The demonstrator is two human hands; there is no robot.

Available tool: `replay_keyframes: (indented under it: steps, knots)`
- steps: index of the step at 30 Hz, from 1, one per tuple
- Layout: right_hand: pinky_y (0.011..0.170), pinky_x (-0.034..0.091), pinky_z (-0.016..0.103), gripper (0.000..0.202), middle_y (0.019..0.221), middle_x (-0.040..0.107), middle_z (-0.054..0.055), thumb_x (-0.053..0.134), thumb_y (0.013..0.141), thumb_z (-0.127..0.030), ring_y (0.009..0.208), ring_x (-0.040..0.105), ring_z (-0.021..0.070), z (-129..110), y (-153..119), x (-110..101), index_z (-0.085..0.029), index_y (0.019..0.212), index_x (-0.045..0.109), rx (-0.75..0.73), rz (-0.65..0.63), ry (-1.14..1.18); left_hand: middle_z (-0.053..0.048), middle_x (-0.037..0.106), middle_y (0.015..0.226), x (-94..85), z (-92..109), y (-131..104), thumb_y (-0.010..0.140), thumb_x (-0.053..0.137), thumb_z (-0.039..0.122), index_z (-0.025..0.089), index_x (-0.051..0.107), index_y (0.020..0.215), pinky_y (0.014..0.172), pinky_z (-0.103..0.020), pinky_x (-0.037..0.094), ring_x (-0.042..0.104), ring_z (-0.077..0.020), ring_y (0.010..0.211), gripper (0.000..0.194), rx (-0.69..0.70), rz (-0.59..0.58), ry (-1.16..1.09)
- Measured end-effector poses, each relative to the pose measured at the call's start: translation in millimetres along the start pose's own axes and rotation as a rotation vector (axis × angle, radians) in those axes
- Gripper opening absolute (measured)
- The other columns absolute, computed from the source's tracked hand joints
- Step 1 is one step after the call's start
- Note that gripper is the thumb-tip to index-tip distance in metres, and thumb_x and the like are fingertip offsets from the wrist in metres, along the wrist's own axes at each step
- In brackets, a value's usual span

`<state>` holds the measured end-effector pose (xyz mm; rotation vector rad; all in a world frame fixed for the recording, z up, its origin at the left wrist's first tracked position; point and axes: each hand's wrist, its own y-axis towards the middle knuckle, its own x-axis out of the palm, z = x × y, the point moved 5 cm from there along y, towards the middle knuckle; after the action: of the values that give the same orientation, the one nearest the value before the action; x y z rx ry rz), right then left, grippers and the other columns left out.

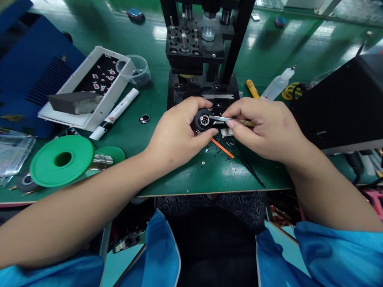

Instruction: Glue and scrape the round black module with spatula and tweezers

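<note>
Between the thumb and fingers of my left hand [179, 127] is a round black part [198, 120] with a ring-shaped metal centre and a small pinkish dot. My right hand [260, 127] pinches a slim knife-like tool [220, 118] with a flat metal blade and a brownish handle. Its tip reaches the edge of the part's centre; whether it touches is too small to tell. Below the hands lie an orange stick [223, 148], dark tweezers [249, 167] and tiny scraps on the green table [179, 179].
A black press [196, 52] stands just beyond my hands. To the left are a white tray [115, 97] of small pieces, a clear cup [139, 73], a marker [119, 111] and a green solder spool [80, 159]. A dropper bottle [277, 83] and black box [344, 99] are right.
</note>
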<state>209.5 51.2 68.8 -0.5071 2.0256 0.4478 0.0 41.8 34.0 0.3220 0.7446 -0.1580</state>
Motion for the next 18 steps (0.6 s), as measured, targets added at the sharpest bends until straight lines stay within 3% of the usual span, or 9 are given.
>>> replay_keyframes:
  steps: [12,18]
  knots:
    - [0.088,0.053,0.039,0.024,0.104,0.085,0.005,0.062,0.114,-0.030,0.094,0.074,0.0256,-1.4,-0.7,2.6,-0.027,0.121,0.085,0.001,-0.003,-0.019,-0.009,0.087,0.151,1.3,3.1,-0.7,0.100,0.079,0.020,0.022,0.078,0.146,0.127,-0.051,0.067,0.083,-0.0362,0.142,0.046,0.025,-0.019,0.108]
    - [0.091,0.053,0.042,0.031,0.119,0.089,0.009,0.054,0.118,-0.028,0.111,0.081,0.0307,-4.9,-0.2,7.0,-0.026,0.123,0.085,-0.052,-0.017,-0.106,-0.008,0.085,0.159,4.9,3.5,-0.6,0.103,0.076,0.018,0.025,0.077,0.148,0.133,-0.053,0.065,0.080,-0.0358,0.151,0.046,0.039,-0.032,0.176]
